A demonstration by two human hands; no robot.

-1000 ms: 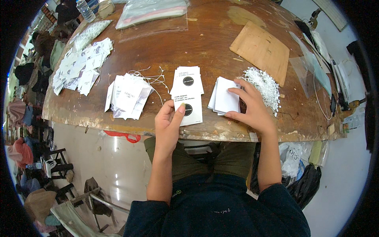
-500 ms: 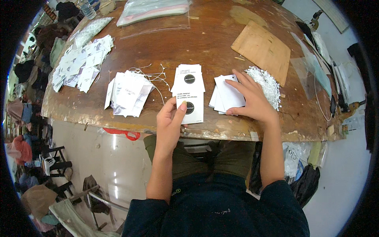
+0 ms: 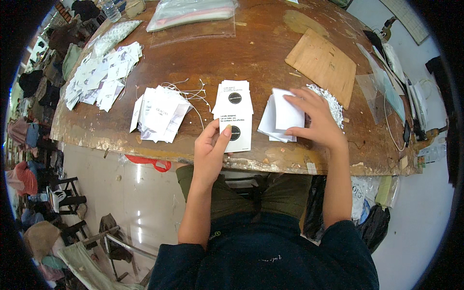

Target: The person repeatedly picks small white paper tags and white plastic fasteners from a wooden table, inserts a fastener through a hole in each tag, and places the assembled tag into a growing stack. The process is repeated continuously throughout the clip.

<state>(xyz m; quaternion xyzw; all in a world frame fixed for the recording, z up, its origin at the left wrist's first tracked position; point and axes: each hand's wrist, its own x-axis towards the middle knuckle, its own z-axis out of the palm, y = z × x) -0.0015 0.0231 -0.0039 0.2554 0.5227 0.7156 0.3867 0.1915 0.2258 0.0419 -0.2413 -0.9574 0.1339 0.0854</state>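
Observation:
Near the table's front edge, my left hand [image 3: 211, 147] pinches a white card [image 3: 241, 126] with a black circle and small print, thumb on top. The card's upper end overlaps a stack of matching cards [image 3: 233, 99] on the table. To the right, my right hand [image 3: 316, 117] grips a blank white card [image 3: 286, 110] by its right edge between thumb and fingers. That card is tilted up over a stack of white cards [image 3: 268, 126]. Partly hidden behind my right hand lies a heap of white string loops [image 3: 333, 107].
Strung tags [image 3: 159, 116] lie in a pile left of the cards, and a larger tag pile [image 3: 104, 72] is further left. A flat wooden board [image 3: 323, 65] rests at the right. Clear plastic bags [image 3: 193, 17] lie at the back of the wooden table [image 3: 217, 53].
My right hand has closed on the top blank card and raised it off its stack. My left hand keeps its hold on the printed card, nearly still.

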